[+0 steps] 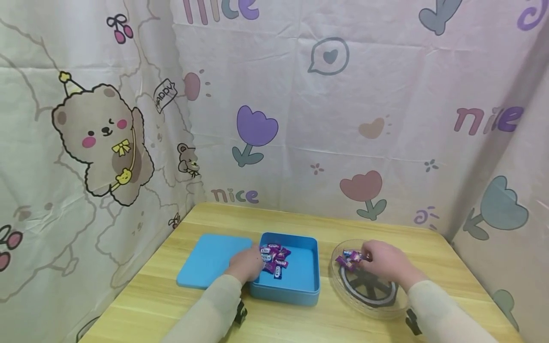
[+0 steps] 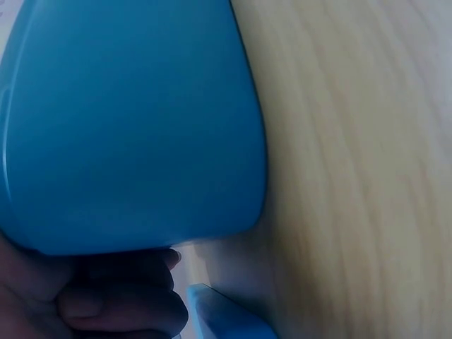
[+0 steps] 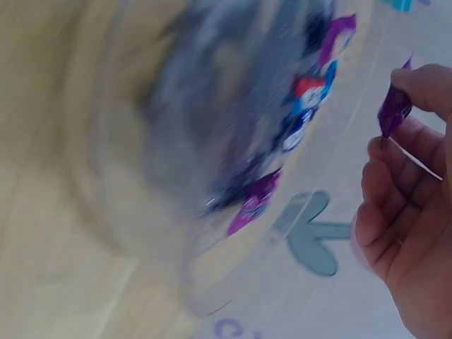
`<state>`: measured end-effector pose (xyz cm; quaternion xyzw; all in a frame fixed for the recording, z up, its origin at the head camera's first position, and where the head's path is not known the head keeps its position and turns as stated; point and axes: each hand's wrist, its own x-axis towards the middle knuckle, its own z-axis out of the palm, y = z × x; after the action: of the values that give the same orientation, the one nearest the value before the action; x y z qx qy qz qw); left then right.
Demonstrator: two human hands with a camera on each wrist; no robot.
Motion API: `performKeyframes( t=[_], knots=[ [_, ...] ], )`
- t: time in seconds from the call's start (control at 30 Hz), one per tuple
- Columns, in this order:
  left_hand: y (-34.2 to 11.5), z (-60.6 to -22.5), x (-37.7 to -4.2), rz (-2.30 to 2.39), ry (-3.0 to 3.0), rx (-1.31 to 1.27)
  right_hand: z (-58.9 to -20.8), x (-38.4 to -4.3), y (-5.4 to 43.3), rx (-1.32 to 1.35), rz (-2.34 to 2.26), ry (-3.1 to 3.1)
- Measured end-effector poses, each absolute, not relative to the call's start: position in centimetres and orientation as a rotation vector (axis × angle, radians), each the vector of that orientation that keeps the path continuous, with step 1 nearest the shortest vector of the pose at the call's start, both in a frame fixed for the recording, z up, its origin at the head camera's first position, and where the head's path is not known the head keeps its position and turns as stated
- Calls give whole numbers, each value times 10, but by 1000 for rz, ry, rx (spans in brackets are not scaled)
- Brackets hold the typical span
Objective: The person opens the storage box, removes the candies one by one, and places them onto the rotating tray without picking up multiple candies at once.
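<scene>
Several purple-wrapped candies lie toward the left inside an open blue box. My left hand grips the box at its left side; in the left wrist view its curled fingers show right against the box wall. Over a clear round plate, my right hand pinches one purple candy between thumb and fingertips, raised above the rim in the right wrist view. A few more wrapped candies lie toward the plate's left back edge.
A flat blue lid lies on the wooden table, left of the box. Dark spokes and a ring show through the plate. Printed curtains stand behind the table and along both sides.
</scene>
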<state>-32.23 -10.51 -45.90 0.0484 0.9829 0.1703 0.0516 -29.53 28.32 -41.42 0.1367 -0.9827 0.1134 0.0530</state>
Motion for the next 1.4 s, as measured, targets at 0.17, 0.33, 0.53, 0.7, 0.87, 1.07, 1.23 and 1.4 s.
performKeyframes(
  t=[0.17,0.33,0.53,0.7,0.87,1.07,1.23,1.4],
  knots=[
    [-104,-459,-322,529,2987,149,-419,-291,305,307,316,-3030],
    [-103,-460,-322,539,2984,152,-426,-288,318,204,274,-3051],
    [-103,-460,-323,534,2985,163,-436,-283,325,163,237,-3043],
    [-102,-460,-323,548,2985,165,-446,-280,328,180,186,-3008],
    [-102,-462,-325,548,2984,166,-453,-279,332,174,146,-3003],
    [-102,-462,-327,557,2971,153,-453,-279,331,179,133,-2981],
    [-103,-461,-327,567,2961,145,-446,-281,318,189,141,-2966],
    [-106,-461,-326,597,2952,158,-435,-280,294,254,182,-2941]
  ],
)
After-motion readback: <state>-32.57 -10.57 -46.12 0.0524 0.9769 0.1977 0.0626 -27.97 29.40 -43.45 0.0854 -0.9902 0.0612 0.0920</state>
